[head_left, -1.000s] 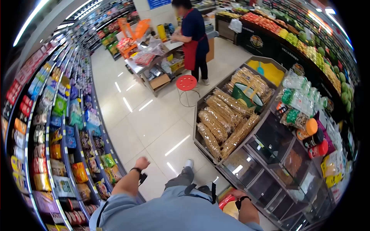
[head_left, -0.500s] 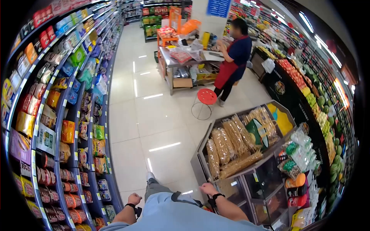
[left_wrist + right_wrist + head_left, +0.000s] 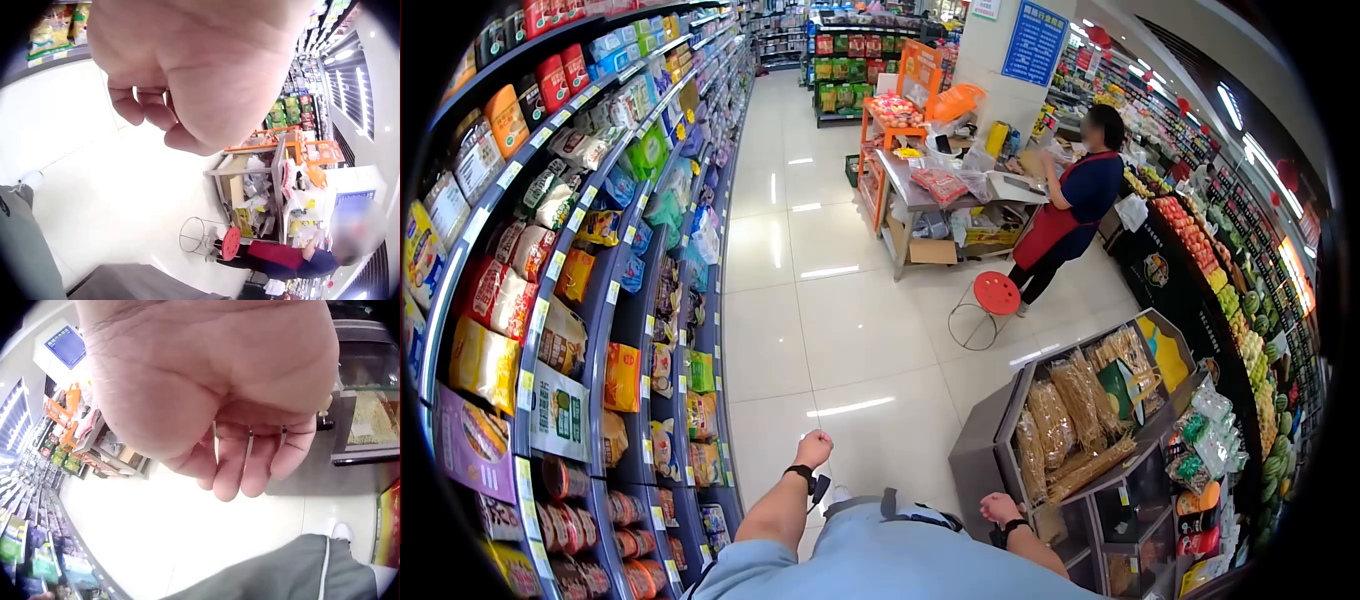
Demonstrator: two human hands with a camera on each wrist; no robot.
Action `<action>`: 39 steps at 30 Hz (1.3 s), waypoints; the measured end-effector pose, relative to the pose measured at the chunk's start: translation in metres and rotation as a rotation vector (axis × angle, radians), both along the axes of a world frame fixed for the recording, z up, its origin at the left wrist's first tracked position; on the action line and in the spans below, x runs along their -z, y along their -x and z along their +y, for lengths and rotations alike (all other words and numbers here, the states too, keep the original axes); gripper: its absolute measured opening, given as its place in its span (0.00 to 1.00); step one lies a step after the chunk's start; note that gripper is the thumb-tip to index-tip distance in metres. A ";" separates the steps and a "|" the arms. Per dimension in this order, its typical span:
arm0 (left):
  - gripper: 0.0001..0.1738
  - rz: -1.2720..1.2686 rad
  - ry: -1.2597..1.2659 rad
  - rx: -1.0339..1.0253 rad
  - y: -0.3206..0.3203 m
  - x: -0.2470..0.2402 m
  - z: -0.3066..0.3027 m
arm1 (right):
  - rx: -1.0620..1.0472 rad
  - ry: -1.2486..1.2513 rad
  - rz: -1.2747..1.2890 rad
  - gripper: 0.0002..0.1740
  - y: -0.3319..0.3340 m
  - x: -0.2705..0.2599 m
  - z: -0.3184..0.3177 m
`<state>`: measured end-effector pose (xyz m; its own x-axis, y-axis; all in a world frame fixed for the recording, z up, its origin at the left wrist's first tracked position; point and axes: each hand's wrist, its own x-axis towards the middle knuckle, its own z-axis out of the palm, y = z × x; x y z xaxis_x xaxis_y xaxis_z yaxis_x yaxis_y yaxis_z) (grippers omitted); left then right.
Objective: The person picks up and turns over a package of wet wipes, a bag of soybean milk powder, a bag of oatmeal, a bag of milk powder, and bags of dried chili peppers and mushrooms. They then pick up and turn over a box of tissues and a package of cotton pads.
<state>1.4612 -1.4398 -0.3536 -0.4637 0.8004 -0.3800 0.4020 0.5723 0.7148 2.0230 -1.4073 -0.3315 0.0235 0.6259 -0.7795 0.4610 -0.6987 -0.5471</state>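
Carrying nothing visible, both hands hang ahead of the torso over the pale tiled floor (image 3: 770, 370). Left hand (image 3: 814, 450): fingers loosely curled, nothing seen pinched or pressed between them. Right hand (image 3: 1002, 509): fingers bent inward and slack, small gaps between them in the right wrist view, no object against the palm. Nearest goods on the right: long wrapped bundles (image 3: 1048, 415), lying in the grey display bin (image 3: 980, 445), just beyond the right hand; no contact seen. On the left, bagged packets (image 3: 702, 463) stand on the shelving (image 3: 728, 440), apart from the left hand. Farther on: red stool (image 3: 997, 293), cluttered table (image 3: 920, 205), person in a red apron (image 3: 1075, 200) beside it. Step in hand, as judged: a passage between handlings, arms idle, no pick-up or placement under way. Next move, as judged: any handling would call for coming nearer, extending an arm and opening the slack fingers; walking on calls only for keeping the right hand clear of the bin's edge.
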 end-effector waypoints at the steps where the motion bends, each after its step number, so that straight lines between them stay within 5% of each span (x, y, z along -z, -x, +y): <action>1: 0.09 -0.082 -0.035 -0.018 0.008 -0.007 0.003 | -0.038 0.048 -0.006 0.05 0.014 0.001 0.001; 6: 0.12 -0.022 -0.002 0.095 0.054 -0.003 -0.042 | -0.135 0.082 -0.025 0.07 0.090 -0.011 0.043; 11: 0.14 0.074 0.234 -0.101 0.115 0.094 -0.159 | -0.367 0.004 -0.032 0.08 0.163 -0.008 0.130; 13: 0.12 0.366 0.352 0.097 0.133 0.144 -0.221 | -0.478 -0.041 -0.064 0.08 0.198 -0.002 0.166; 15: 0.10 0.612 0.405 0.431 0.136 0.142 -0.269 | -0.657 -0.108 -0.099 0.10 0.242 0.003 0.202; 16: 0.10 0.618 0.456 0.416 0.131 0.129 -0.282 | -0.807 -0.192 -0.101 0.12 0.263 0.011 0.221; 18: 0.13 0.302 0.352 -0.170 0.113 0.133 -0.314 | -1.052 -0.314 -0.121 0.14 0.311 0.025 0.255; 21: 0.38 0.030 0.491 -0.359 0.077 0.054 -0.315 | -1.522 -0.663 -0.069 0.16 0.388 0.084 0.296; 22: 0.31 0.070 0.472 -0.344 0.071 0.046 -0.307 | -1.483 -0.623 -0.089 0.15 0.418 0.077 0.299; 23: 0.36 0.106 0.462 -0.338 0.063 0.055 -0.308 | -1.457 -0.576 -0.104 0.15 0.449 0.063 0.300; 25: 0.12 0.427 0.469 0.216 0.063 0.049 -0.269 | -1.421 -0.518 0.057 0.13 0.505 0.046 0.304; 27: 0.14 0.289 0.621 0.329 0.065 0.063 -0.235 | -1.427 -0.521 0.226 0.11 0.550 0.066 0.315; 28: 0.14 0.199 0.445 -0.075 0.050 0.058 -0.220 | -1.427 -0.444 0.211 0.05 0.571 0.034 0.313; 29: 0.14 0.121 0.242 -0.270 0.051 0.043 -0.197 | -1.457 -0.465 0.328 0.06 0.583 0.078 0.322; 30: 0.14 0.150 0.376 -0.318 0.058 0.014 -0.167 | -1.477 -0.421 0.335 0.08 0.597 0.062 0.324; 31: 0.14 -0.116 0.254 -0.779 0.063 -0.037 -0.129 | -1.454 -0.281 0.372 0.10 0.609 0.045 0.326; 32: 0.16 -0.113 0.197 -0.838 0.068 -0.033 -0.122 | -1.462 -0.278 0.444 0.10 0.615 0.091 0.337; 34: 0.13 -0.080 0.164 -0.887 0.086 -0.069 -0.099 | -1.571 -0.290 0.362 0.07 0.622 0.102 0.353; 36: 0.11 -0.142 0.152 -0.953 0.095 -0.117 -0.088 | -1.701 -0.347 0.220 0.16 0.622 0.100 0.377; 39: 0.11 -0.124 0.188 -1.085 0.102 -0.118 -0.099 | -1.721 -0.209 -0.029 0.13 0.623 0.107 0.415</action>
